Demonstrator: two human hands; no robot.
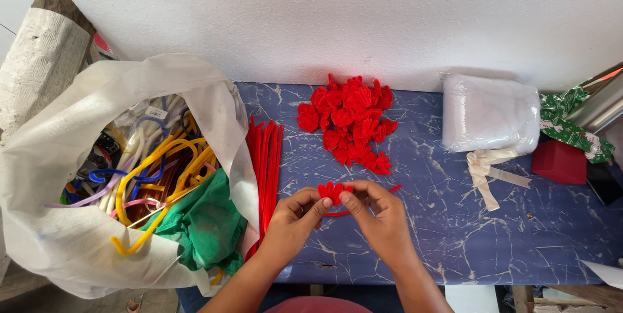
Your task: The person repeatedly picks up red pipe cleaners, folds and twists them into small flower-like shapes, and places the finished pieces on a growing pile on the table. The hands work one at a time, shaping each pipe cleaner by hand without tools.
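Head view: both hands pinching a red pipe-cleaner piece over the blue marbled table [454, 235].

L hand [292, 219] & R hand [379, 216] meet near-centre, fingertips closed on a part-formed red petal cluster [334, 192]; its unbent tail sticks out to the right, so this piece looks only part shaped. Far of the hands, a pile of finished red clusters [350, 121] w/ many done. Left, a bundle of straight red pipe cleaners [265, 164] lies unused beside a white plastic bag [65, 241] of mixed-colour stems, so plenty of stock seems left. Right side: wrapped white bundle [490, 115], cream ribbon [493, 170], small red box [559, 162].
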